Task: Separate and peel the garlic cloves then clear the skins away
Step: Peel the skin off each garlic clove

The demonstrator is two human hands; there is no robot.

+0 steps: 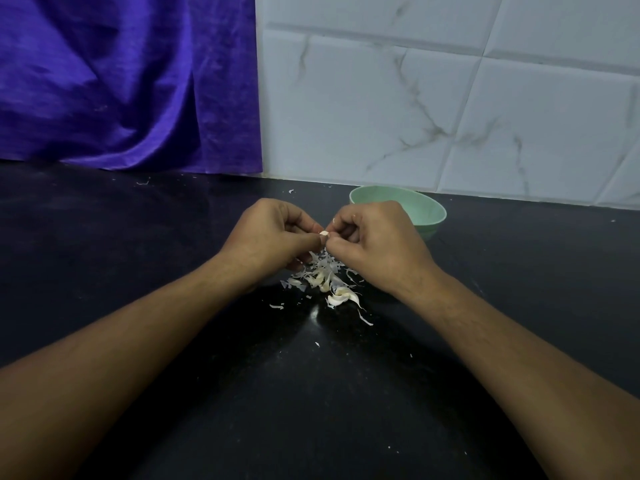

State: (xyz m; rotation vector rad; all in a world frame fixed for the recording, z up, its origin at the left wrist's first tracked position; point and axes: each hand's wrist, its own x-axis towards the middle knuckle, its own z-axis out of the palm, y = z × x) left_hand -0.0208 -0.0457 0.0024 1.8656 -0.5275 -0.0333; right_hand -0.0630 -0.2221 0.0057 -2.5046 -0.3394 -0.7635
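Black, the surface carries a heap of papery skins directly under both hands. The left hand and the right hand meet fingertip to fingertip above the heap. Each pinches the same garlic clove with thumb and curled fingers. Only a small pale end shows between them, so its long axis cannot be told. Below the right hand's thumb side, a loose clove lies on the surface, its long axis running left to right and its tapered tip pointing right. Behind the right hand stands a pale green bowl, partly hidden by the knuckles. Purple cloth hangs beyond the left hand.
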